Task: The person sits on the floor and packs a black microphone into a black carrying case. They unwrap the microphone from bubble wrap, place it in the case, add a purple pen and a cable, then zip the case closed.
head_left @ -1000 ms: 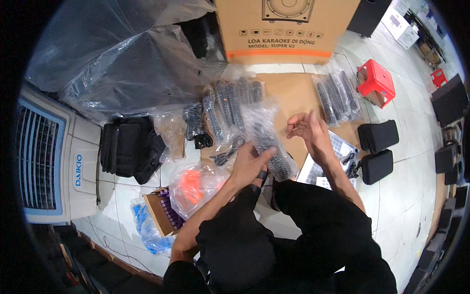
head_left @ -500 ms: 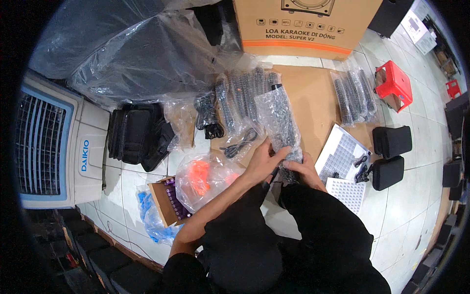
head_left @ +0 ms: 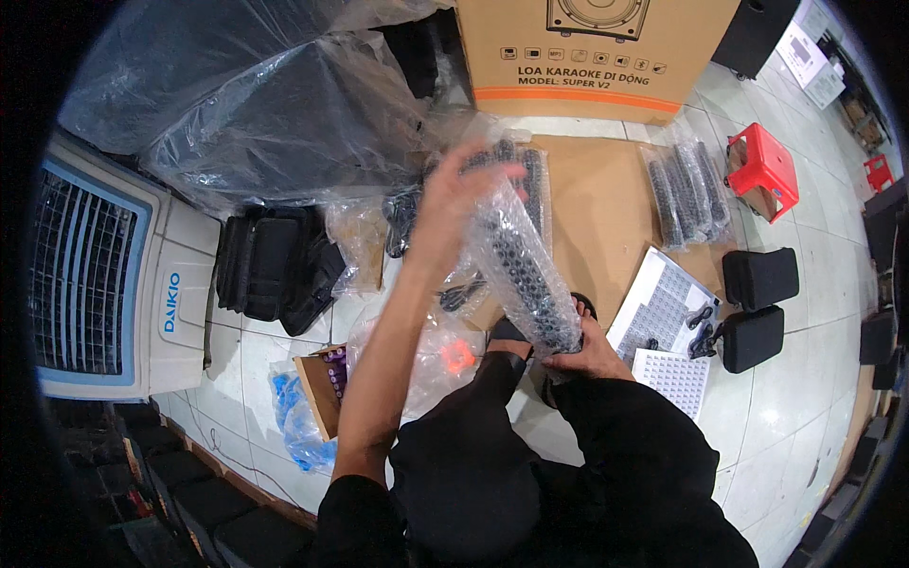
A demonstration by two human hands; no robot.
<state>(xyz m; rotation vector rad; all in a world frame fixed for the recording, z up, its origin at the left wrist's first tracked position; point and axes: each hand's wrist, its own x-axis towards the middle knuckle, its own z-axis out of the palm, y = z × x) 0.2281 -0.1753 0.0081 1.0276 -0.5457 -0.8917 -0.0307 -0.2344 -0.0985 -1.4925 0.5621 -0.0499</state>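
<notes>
A long dark rod-shaped item in clear bubble wrap [head_left: 524, 265] slants up and away in front of me. My right hand [head_left: 585, 348] is closed round its near end. Blurred by motion, my left hand [head_left: 453, 194] is at the far end of the wrap with its fingers stretched out; whether they touch the plastic I cannot tell. Behind that hand lie more bubble-wrapped dark rods [head_left: 536, 185], partly hidden by it and my forearm. What exactly the wrap holds is not clear through the plastic.
Cardboard [head_left: 601, 194] covers the floor ahead, with wrapped rods [head_left: 686, 194] at right. Around me are a large carton [head_left: 587, 80], red stool [head_left: 765, 170], black cases [head_left: 757, 276], printed sheets [head_left: 668, 303], black pouches [head_left: 265, 265], a small box of purple cylinders [head_left: 320, 393] and an air cooler [head_left: 180, 251].
My left hand has left the near end of the wrapped rod and moved up and left to its far end. My right hand still grips the near end.
</notes>
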